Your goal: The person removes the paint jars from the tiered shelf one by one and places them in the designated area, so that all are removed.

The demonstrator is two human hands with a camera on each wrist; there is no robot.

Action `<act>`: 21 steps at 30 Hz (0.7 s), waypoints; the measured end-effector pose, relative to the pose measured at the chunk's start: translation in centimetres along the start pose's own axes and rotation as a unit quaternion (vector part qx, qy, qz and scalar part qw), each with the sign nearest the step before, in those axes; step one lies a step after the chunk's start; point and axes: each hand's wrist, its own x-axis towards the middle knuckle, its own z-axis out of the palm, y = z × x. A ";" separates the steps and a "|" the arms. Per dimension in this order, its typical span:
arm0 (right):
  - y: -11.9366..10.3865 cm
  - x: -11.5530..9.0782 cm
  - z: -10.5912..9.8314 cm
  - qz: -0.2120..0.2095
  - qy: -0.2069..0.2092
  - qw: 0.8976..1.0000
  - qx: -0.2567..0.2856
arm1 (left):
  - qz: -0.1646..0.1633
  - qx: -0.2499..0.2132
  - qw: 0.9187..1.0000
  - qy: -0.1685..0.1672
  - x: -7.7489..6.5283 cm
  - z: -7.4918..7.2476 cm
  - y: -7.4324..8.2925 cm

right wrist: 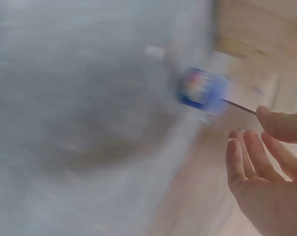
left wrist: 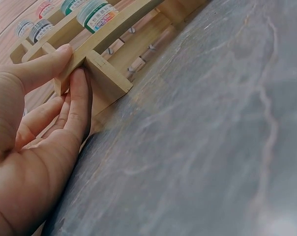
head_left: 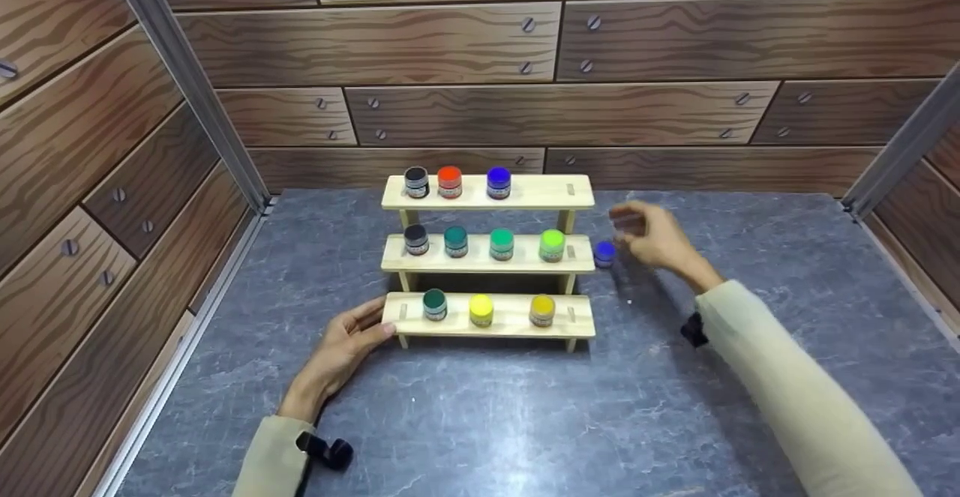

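Right hand [head_left: 656, 238]: fingers loosely bent, thumb held apart, nothing in its grasp; just beside the loose blue jar, with a gap showing in the right wrist view.
Loose blue jar [head_left: 604, 255]: off the rack [head_left: 544, 196], just beyond the right end of its middle shelf [head_left: 526, 254]; it appears to stand on the surface [head_left: 450, 407].
Left hand [head_left: 337, 351]: closed on the left end of the bottom shelf [head_left: 517, 323], thumb on top, fingers beneath and alongside.
Step in hand: by the look of it, handling the loose blue jar with the rack steadied; whether the right hand is reaching or withdrawing cannot be told.
Next move: lifting that jar would call for thumb and fingertips to close round its sides without knocking the nearby shelf end.
Top row: black jar [head_left: 416, 182], red jar [head_left: 450, 182], blue jar [head_left: 499, 183].
Middle row: second black jar [head_left: 416, 240], teal jar [head_left: 456, 242], green jar [head_left: 502, 244], lime jar [head_left: 552, 245].
Bottom row: dark green jar [head_left: 435, 304], yellow jar [head_left: 481, 310], amber jar [head_left: 542, 310].
Jar contents: colour shows at each top, and a printed label [left wrist: 103, 20] is visible on the nearest in the left wrist view; how full they are cannot be told.
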 end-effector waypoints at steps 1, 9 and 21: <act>-0.8 0.1 -0.4 -0.001 0.007 1.000 0.002 | 0.001 0.002 1.000 0.001 0.0 0.0 0.1; -6.3 0.7 -2.2 -0.053 0.072 0.996 0.001 | 0.002 0.001 1.000 0.004 0.0 -0.1 0.1; -11.3 2.4 -0.5 -0.111 0.070 0.991 0.014 | 0.005 0.000 1.000 -0.003 0.0 0.1 0.0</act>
